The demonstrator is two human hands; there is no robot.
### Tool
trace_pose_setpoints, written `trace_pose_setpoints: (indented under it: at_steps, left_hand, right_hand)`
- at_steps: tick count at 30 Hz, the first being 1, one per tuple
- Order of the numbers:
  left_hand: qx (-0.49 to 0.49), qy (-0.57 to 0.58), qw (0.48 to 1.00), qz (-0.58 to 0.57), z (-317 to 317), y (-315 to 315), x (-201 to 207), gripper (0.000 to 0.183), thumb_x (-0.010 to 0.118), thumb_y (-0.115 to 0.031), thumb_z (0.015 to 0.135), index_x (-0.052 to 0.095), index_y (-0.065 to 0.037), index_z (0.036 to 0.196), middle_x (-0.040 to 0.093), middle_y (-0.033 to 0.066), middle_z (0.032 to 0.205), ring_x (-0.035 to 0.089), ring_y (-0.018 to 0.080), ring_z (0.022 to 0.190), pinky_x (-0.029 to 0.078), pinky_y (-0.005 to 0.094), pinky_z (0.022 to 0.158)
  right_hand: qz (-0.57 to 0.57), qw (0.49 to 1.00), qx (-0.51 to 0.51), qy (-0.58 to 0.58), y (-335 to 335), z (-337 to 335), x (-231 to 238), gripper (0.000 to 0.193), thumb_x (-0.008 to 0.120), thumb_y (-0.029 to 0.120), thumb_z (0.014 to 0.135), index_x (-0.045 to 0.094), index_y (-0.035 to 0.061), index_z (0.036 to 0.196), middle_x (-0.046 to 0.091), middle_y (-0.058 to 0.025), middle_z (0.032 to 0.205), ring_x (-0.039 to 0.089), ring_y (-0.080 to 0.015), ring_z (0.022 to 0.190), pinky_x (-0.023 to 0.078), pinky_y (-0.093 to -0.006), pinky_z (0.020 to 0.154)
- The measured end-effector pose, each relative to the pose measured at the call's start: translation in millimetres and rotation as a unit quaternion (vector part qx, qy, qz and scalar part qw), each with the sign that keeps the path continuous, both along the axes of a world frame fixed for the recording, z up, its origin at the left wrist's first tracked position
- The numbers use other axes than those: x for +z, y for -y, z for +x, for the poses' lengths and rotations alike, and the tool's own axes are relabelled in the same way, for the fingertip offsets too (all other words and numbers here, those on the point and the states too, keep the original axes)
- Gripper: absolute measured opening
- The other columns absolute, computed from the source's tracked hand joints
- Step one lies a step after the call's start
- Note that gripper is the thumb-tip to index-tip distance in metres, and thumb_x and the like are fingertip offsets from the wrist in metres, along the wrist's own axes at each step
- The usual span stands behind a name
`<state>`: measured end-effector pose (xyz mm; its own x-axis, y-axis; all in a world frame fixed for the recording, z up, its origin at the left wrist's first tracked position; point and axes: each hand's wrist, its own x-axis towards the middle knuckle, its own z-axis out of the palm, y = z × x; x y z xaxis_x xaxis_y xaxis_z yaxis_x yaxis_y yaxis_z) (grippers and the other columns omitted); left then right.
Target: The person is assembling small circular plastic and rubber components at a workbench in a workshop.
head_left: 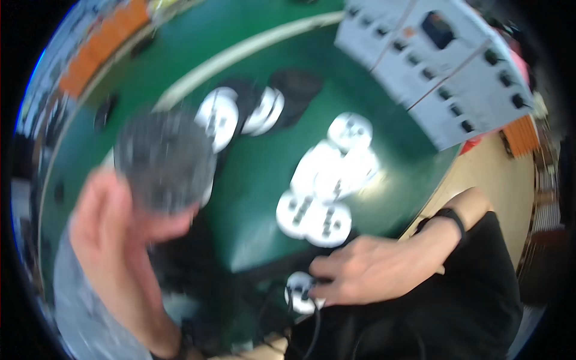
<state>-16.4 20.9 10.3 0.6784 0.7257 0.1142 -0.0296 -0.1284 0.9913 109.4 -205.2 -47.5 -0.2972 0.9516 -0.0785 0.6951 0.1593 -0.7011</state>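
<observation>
Dark disc (165, 161) fills my raised left grip (117, 213); my low right grip (378, 267) touches a white disc (298, 291), whether pinching I cannot tell; white pieces (327, 171) strew the tabletop (258, 198).

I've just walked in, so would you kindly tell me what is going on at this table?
A person's left hand holds up a dark grey round piece, blurred in the picture. The right hand has its fingertips at the edge of a small white disc; whether it grips it is unclear. More white discs lie overlapping on the green table, beside a white board bearing small black items.
</observation>
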Motion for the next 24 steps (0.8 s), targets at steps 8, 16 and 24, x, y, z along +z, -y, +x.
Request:
trace_pose_setpoints:
  at_steps: [8,16,24]
  left_hand:
    - [-0.096,0.112,0.988,0.039,23,13,21,0.015,0.054,-0.008,0.090,0.055,0.005,0.098,0.056,0.0062,0.079,0.060,0.0151,0.071,0.056,0.0297,0.064]
    - [-0.207,0.175,0.953,0.133,26,20,13,0.028,0.055,-0.018,0.090,0.052,0.003,0.108,0.059,0.0080,0.090,0.062,0.0160,0.078,0.056,0.0299,0.066]
    - [0.073,0.034,0.997,0.006,15,-1,15,0.037,0.059,-0.022,0.088,0.051,0.007,0.111,0.061,0.0156,0.099,0.066,0.0226,0.068,0.057,0.0319,0.063]
  right_hand:
    - [0.177,0.980,-0.080,0.052,-22,37,-19,0.024,0.058,0.019,0.078,0.059,-0.0028,0.069,0.059,-0.0202,0.070,0.060,-0.0370,0.069,0.048,-0.0436,0.062]
    - [0.161,0.968,-0.105,-0.162,-67,84,0,0.022,0.057,0.021,0.079,0.060,-0.0004,0.076,0.057,-0.0185,0.068,0.059,-0.0339,0.069,0.046,-0.0406,0.060]
    - [0.500,0.858,-0.117,0.014,-83,66,70,0.013,0.059,0.012,0.061,0.055,0.0001,0.062,0.057,-0.0184,0.065,0.057,-0.0355,0.064,0.047,-0.0415,0.061]
